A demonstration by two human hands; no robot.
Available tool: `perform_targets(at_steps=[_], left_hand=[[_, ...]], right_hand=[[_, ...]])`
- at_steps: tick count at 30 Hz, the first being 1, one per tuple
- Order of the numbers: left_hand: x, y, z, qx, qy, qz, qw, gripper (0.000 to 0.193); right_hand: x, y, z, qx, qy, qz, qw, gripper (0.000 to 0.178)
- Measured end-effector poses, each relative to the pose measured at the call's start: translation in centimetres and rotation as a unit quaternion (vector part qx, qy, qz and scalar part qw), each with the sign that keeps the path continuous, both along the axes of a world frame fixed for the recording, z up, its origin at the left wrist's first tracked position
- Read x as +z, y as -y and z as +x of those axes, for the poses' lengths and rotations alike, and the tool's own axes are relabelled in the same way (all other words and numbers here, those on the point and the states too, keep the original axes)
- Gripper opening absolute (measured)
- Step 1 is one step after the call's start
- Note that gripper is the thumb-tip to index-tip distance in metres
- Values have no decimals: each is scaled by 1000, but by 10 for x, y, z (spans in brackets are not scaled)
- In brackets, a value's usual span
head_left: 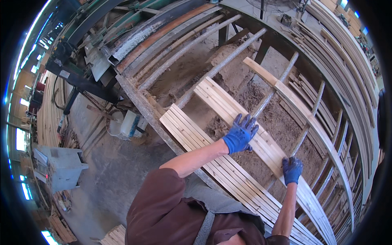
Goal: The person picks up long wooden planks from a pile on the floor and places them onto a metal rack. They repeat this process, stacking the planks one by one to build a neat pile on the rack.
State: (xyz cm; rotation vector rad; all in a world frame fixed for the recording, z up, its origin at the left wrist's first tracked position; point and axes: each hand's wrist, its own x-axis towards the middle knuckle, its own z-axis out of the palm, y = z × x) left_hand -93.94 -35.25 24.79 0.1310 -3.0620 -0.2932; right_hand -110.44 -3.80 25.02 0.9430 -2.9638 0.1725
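No txt/nos. legible; pale label (64, 74) on dk machine (83, 86) too sm. to read.

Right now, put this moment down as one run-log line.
left hand: fingers spread on middle boards | right hand: at same boards' right edge | nearer boards: lying side by side | support: metal bars

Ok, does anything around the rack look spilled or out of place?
Yes: loose brown debris lies scattered beneath the metal bars, looking like spilled waste. Beyond the boards under the left hand and right hand, one narrow strip juts past the pale board beside it, so those ends look uneven.
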Motion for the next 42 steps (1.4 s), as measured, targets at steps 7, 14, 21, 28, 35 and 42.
perform_targets(at_steps=[7, 14, 21, 28, 35, 42], left_hand=[[10, -1, 45, 6, 34, 7, 999, 101], [14, 0, 76, 12, 32, 27, 999, 100], [18, 9, 84, 20, 63, 24, 998, 99], [17, 26, 78, 16, -92, 175, 980, 77], [24, 7, 105, -40, -130, 144, 980, 83], [16, 27, 182, -111, -33, 102, 988, 101]], right_hand=[[0, 2, 42, 12, -11, -12, 1000, 27], [8, 5, 73, 31, -14, -7, 999, 30], [4, 16, 77, 27, 32, 8, 999, 33], [1, 8, 79, 48, 17, -24, 998, 32], [10, 14, 87, 35, 64, -48, 996, 28], [1, 6, 88, 61, 26, -4, 998, 33]])
